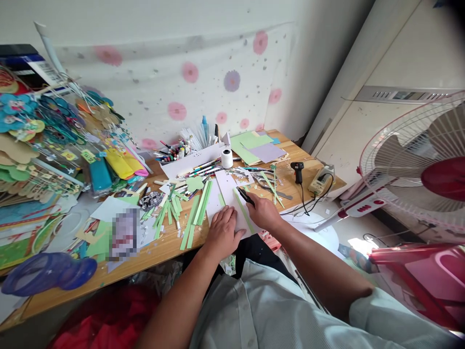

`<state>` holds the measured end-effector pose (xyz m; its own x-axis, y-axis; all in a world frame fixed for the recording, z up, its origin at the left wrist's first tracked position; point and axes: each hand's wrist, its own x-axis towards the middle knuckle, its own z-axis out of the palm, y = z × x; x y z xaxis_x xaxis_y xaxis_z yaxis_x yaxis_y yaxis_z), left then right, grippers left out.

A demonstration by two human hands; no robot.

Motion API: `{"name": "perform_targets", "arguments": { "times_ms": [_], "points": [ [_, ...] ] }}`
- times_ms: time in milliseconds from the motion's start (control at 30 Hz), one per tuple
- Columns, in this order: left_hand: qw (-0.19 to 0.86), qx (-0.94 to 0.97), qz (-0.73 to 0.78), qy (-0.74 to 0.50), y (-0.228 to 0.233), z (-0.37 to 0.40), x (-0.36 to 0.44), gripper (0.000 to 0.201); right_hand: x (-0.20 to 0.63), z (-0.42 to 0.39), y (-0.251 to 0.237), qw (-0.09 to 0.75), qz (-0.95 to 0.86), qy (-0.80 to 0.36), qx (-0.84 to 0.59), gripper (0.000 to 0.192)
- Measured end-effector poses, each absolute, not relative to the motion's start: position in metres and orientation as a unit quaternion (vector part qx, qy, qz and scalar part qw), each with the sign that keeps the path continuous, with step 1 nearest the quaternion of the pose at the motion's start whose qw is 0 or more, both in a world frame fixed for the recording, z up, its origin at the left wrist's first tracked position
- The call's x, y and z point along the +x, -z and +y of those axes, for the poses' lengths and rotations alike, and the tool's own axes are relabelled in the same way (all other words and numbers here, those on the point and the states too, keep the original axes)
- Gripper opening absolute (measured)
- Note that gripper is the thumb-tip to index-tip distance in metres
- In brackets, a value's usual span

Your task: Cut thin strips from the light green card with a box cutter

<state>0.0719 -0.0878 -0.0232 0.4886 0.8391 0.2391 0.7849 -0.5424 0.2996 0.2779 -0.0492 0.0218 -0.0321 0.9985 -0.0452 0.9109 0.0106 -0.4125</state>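
— Looking at the white sheet (228, 194) on the surface (152, 252), which way does it run from the person's hands?

— It lies straight ahead of them, its long axis going from the near edge of the surface away toward the far side, tilted a little to the left at the far end. A green strip (242, 214) lies on it along the same line, from near the right hand up toward the far left.

— And the left hand (222, 231)?

— It is spread flat, fingers wide, pressing down on the near part of the sheet, just left of the strip. It grips nothing; it only pins the paper.

— The right hand (264, 212)?

— It is closed around a black tool (246, 197), a pen or small knife, too small to tell which. The tip points to the far left and sits at the strip's right edge, about halfway along the sheet.

— So which hand is nearer the strip?

— Both are close, one on each side, but the right hand's tool touches it or nearly so. More cut green strips (198, 213) lie loose just left of the sheet.
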Motion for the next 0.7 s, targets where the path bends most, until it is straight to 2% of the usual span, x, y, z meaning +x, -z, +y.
{"name": "perform_targets", "arguments": {
  "times_ms": [500, 700],
  "points": [
    [0.098, 0.852, 0.476, -0.193, 0.021, -0.087, 0.073, 0.065, 0.242, -0.039, -0.033, 0.052, -0.727, -0.136, -0.671, 0.053],
    [0.105, 0.853, 0.475, -0.187, 0.021, -0.087, 0.073, 0.063, 0.237, -0.038, -0.048, 0.026, -0.735, -0.129, -0.665, 0.04]
  ]
}}
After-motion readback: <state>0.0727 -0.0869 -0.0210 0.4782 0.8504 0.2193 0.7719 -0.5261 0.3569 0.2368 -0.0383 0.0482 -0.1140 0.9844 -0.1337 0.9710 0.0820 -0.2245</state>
